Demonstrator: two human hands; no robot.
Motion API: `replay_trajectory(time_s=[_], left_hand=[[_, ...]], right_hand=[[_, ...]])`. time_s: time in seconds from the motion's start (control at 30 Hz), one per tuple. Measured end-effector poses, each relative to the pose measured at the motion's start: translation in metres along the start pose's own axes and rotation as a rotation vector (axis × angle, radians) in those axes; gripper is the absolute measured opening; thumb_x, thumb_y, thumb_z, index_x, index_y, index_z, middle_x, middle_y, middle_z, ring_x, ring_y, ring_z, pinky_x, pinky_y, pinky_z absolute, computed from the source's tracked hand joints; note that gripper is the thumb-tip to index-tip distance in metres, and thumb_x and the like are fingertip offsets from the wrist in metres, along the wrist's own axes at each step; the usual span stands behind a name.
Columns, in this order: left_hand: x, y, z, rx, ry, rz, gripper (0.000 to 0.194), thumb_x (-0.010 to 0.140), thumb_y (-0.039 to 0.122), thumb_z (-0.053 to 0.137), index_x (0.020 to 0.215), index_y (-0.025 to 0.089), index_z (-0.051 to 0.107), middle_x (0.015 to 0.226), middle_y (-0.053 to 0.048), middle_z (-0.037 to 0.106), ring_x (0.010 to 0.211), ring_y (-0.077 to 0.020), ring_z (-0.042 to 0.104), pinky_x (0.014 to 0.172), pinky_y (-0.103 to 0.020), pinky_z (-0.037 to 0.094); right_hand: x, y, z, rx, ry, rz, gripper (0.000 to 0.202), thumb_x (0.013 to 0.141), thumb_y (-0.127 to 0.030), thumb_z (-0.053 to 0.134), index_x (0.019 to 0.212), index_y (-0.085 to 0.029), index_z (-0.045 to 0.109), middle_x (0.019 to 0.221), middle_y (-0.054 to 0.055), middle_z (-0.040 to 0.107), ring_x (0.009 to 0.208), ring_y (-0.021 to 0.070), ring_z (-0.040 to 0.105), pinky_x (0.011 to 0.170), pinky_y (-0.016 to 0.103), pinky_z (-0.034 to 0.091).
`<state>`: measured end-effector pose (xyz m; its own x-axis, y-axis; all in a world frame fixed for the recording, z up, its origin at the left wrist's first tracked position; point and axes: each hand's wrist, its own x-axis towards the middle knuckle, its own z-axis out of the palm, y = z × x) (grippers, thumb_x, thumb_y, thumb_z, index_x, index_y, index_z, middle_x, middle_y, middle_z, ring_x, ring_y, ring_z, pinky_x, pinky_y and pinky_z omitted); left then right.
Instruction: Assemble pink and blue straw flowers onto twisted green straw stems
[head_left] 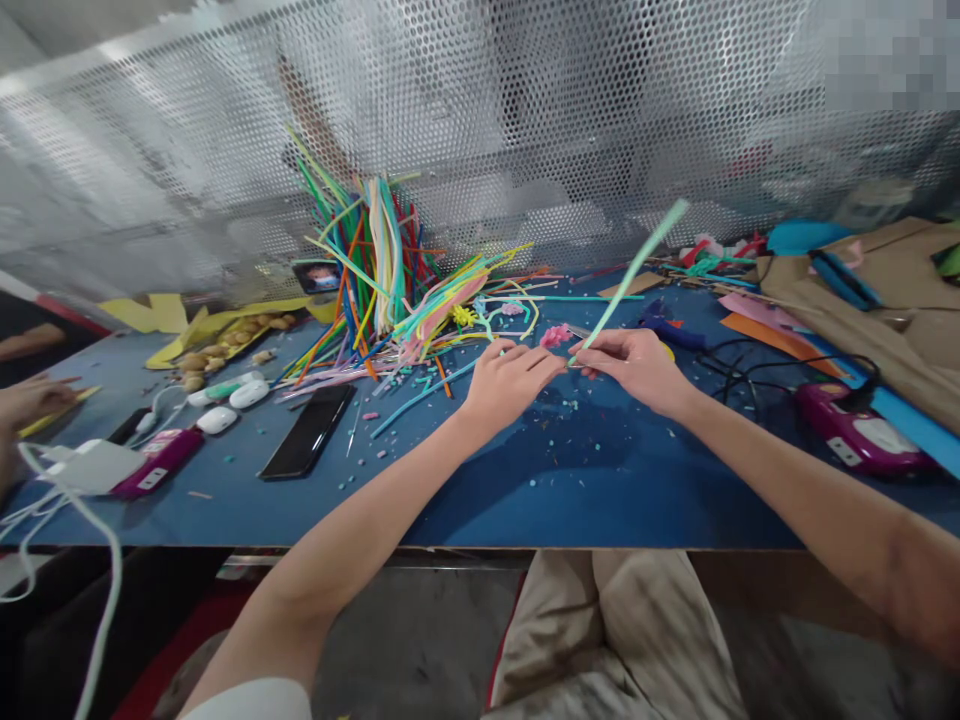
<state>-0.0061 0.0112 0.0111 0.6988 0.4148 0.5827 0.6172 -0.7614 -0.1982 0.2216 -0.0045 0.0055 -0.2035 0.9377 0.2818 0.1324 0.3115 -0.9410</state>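
A pale green pipe cleaner (637, 262) slants up and to the right from my right hand (636, 368), whose thumb and fingers pinch its lower end. Close beside it, my left hand (510, 382) is closed, its fingertips almost meeting those of the right. A thin bit shows between the fingertips, but what the left fingers grip is hidden. Just behind the two hands lies a fluffy pink piece (555, 336) on the blue table (480, 490). A yellow fuzzy piece (463, 316) is farther back, to the left.
A large heap of coloured pipe cleaners (382, 260) stands against the perforated metal screen (570, 110). Left are a black phone (309, 432), a purple power strip (159, 462) and another person's hand (34, 400). Right are a second purple strip (862, 430), black cables and brown paper (817, 290).
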Motion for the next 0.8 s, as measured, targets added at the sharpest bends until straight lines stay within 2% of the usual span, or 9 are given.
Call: replay_trajectory(time_s=[0.07, 0.23, 0.4, 0.53, 0.7, 0.8], left_hand=[[0.0, 0.0, 0.0, 0.027, -0.035, 0.039, 0.021, 0.102, 0.024, 0.049, 0.106, 0.027, 0.07, 0.096, -0.003, 0.075, 0.089, -0.0174, 0.068, 0.085, -0.036, 0.035], [0.003, 0.002, -0.004, 0.128, -0.075, 0.089, 0.027, 0.102, 0.016, 0.044, 0.109, 0.027, 0.068, 0.095, -0.003, 0.074, 0.088, -0.0172, 0.066, 0.086, -0.038, 0.034], [0.004, 0.004, -0.006, 0.182, -0.086, 0.146, 0.028, 0.103, 0.014, 0.041, 0.107, 0.024, 0.067, 0.089, -0.002, 0.072, 0.083, -0.0169, 0.064, 0.084, -0.038, 0.033], [0.004, 0.006, -0.004, 0.194, -0.098, 0.17, 0.027, 0.102, 0.014, 0.043, 0.107, 0.025, 0.067, 0.095, -0.003, 0.072, 0.085, -0.0173, 0.063, 0.086, -0.038, 0.033], [0.003, 0.009, 0.003, 0.203, -0.106, 0.205, 0.024, 0.1, 0.013, 0.046, 0.101, 0.023, 0.068, 0.093, -0.004, 0.07, 0.087, -0.0192, 0.062, 0.088, -0.04, 0.034], [0.003, 0.008, 0.008, 0.206, -0.125, 0.211, 0.023, 0.1, 0.013, 0.047, 0.099, 0.023, 0.068, 0.09, -0.003, 0.07, 0.084, -0.0188, 0.061, 0.088, -0.04, 0.034]], right_hand=[[0.001, 0.001, -0.002, 0.021, -0.039, 0.038, 0.03, 0.077, -0.05, 0.077, 0.09, -0.023, 0.08, 0.081, 0.004, 0.076, 0.073, 0.0188, 0.069, 0.074, 0.036, 0.058], [0.004, 0.004, -0.009, 0.116, -0.045, 0.155, 0.032, 0.073, -0.049, 0.08, 0.093, -0.023, 0.081, 0.087, 0.005, 0.078, 0.077, 0.0193, 0.07, 0.076, 0.037, 0.058], [0.007, 0.0, -0.022, 0.119, -0.237, 0.283, 0.038, 0.073, -0.045, 0.081, 0.103, -0.022, 0.08, 0.096, 0.008, 0.079, 0.079, 0.0182, 0.071, 0.068, 0.03, 0.055], [0.009, -0.002, -0.029, -0.053, -0.323, 0.306, 0.043, 0.071, -0.043, 0.082, 0.109, -0.023, 0.079, 0.094, 0.007, 0.079, 0.078, 0.0196, 0.071, 0.058, 0.027, 0.051], [0.009, -0.002, -0.026, -0.463, -0.306, 0.166, 0.028, 0.075, -0.046, 0.077, 0.089, -0.024, 0.083, 0.073, 0.002, 0.076, 0.067, 0.019, 0.067, 0.056, 0.028, 0.047], [0.006, -0.002, -0.021, -0.604, -0.301, 0.099, 0.024, 0.079, -0.047, 0.071, 0.086, -0.027, 0.083, 0.075, -0.001, 0.077, 0.07, 0.0202, 0.068, 0.057, 0.028, 0.045]])
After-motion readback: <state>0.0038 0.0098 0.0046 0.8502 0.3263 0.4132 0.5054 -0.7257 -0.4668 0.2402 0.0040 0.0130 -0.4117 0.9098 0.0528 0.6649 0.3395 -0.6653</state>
